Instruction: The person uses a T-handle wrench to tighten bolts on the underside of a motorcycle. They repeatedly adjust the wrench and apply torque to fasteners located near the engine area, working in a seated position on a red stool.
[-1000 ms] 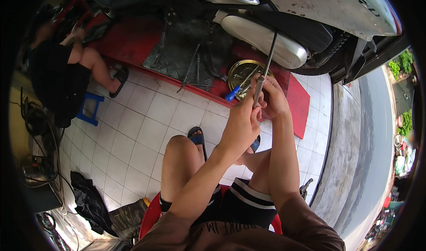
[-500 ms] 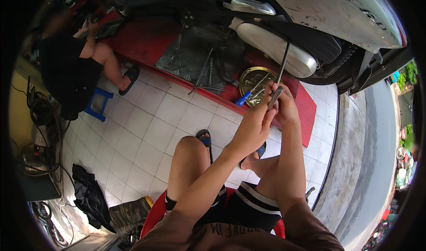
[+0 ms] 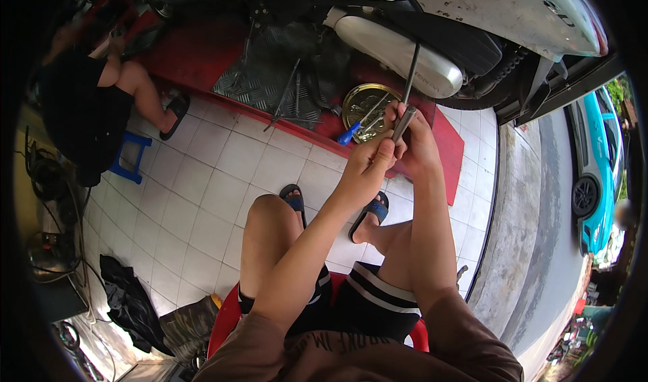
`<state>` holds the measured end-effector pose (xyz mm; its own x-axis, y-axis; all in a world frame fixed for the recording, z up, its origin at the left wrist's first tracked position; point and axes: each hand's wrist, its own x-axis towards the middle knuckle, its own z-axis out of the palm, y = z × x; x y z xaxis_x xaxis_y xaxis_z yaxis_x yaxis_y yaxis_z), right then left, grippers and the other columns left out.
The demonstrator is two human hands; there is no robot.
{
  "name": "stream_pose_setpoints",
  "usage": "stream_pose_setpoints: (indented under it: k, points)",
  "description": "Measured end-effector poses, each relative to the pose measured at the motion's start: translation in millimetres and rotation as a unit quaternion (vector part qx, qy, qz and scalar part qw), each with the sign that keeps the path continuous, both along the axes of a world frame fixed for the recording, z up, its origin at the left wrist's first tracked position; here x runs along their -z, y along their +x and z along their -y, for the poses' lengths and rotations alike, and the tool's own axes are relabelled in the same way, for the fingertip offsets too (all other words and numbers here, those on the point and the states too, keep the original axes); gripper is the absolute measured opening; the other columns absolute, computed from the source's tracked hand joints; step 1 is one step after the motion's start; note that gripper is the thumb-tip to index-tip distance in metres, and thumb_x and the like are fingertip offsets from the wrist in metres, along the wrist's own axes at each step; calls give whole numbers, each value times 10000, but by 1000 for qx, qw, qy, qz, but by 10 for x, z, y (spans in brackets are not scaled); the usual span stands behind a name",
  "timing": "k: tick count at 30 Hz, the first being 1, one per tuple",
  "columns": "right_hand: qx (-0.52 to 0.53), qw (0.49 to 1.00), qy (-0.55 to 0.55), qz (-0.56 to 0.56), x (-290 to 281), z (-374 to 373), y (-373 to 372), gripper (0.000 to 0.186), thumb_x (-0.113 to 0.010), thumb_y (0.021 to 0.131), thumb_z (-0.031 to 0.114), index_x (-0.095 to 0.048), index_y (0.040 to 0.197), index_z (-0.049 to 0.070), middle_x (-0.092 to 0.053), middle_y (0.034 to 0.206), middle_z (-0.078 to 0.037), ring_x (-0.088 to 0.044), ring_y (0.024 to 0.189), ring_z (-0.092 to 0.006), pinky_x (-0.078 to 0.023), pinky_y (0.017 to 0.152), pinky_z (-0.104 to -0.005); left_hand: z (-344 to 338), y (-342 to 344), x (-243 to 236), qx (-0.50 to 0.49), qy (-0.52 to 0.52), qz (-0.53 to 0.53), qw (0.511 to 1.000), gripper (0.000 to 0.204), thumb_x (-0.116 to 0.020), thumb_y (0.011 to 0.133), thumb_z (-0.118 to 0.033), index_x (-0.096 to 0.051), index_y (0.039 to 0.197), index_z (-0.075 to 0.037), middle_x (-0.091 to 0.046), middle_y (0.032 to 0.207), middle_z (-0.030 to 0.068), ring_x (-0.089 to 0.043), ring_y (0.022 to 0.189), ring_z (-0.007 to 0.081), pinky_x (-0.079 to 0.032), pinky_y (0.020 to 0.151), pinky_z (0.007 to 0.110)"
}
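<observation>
My left hand is closed on a short, thick metal cylinder, thumb along its lower end. My right hand is wrapped round the same area, where a long thin metal rod meets or passes behind the cylinder; the exact join is hidden. The rod points away from me, across the motorbike's silver engine casing; whether it touches cannot be told. Just left of my fingers, a blue-handled screwdriver lies at the round brass-coloured tray of small metal parts.
The motorbike rests on a red platform with metal tools. At left a person sits by a blue stool. My red seat stands on white tiles, near dark clothing. A turquoise car is on the street.
A turquoise car has come into view on the street at the right. My hands stay together on the metal tool, shifting slightly with the view; the cylinder's angle has changed a little.
</observation>
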<state>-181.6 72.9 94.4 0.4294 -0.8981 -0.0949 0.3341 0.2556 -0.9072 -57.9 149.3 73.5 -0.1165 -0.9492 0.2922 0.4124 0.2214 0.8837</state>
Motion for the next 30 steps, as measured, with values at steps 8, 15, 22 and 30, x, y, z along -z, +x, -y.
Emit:
stream_pose_setpoints:
  k: [8, 15, 22, 30]
  points:
    - [-72, 994, 26, -72, 63, 28, -431, 364, -506, 984, 342, -550, 760, 58, -326, 490, 73, -241, 412, -43, -187, 413, -237, -349, -486, 182, -11, -12, 19, 1000, 437, -464, 1005, -351, -474, 726, -14, -466, 693, 27, -391, 634, 118, -319, 564, 299]
    - [-126, 958, 99, -239, 422, -40, -542, 353, -508, 986, 346, -564, 822, 37, -463, 611, 14, -430, 547, -85, -354, 493, -259, -344, -682, 505, 86, 35, 248, 964, 301, -523, 948, -202, -578, 777, 39, -553, 611, 158, -538, 595, 307, -401, 584, 402]
    - [-62, 926, 136, -348, 868, 229, -959, 337, -520, 977, 326, -609, 912, 8, -475, 639, 11, -432, 597, -102, -359, 534, -298, 243, -157, 807, 41, 73, 370, 925, 222, -628, 890, -170, -705, 1056, -45, -710, 948, 157, -690, 847, 263, -525, 748, 339]
    - [-12, 801, -18, -598, 1007, 376, -1229, 357, -562, 903, 321, -677, 989, -5, -666, 873, -218, -637, 827, -328, -468, 769, -411, 1426, 7, 1513, -154, 179, 689, 685, 187, -688, 818, -223, -726, 994, -174, -714, 892, 115, -678, 854, 311, -542, 761, 420]
